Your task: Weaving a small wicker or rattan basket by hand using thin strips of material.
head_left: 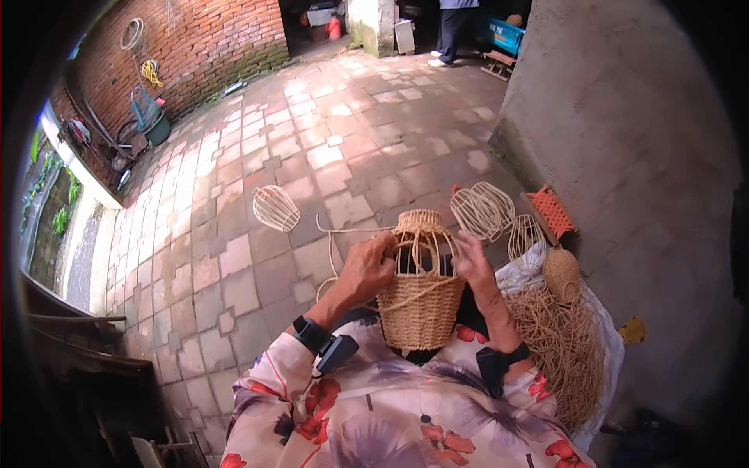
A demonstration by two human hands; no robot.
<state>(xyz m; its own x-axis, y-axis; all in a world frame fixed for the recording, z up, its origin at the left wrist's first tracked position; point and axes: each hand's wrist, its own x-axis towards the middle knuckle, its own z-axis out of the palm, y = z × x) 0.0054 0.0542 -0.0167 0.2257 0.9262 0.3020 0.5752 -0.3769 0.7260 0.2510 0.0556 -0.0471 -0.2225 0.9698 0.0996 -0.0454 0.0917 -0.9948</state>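
A tan woven basket (421, 313) sits tilted in my lap, with a closely woven lower body, open upright ribs and a narrow woven neck (421, 221). My left hand (368, 269) is closed at its left side, fingertips bent in at the ribs. From near those fingertips a length of tan cord (351, 230) runs out to the left and loops down toward the paving. On the opposite side, my right hand (475, 264) grips the ribs just above the woven part. Its fingertips are partly hidden by the ribs.
To the right, a heap of tan cord (558, 343) lies on a white sheet (611, 327) beside a finished woven piece (561, 274). Pale rib frames (482, 212) lie ahead, another frame (275, 208) left. An orange lattice object (552, 210) leans near the wall. Far off stands a person (449, 35).
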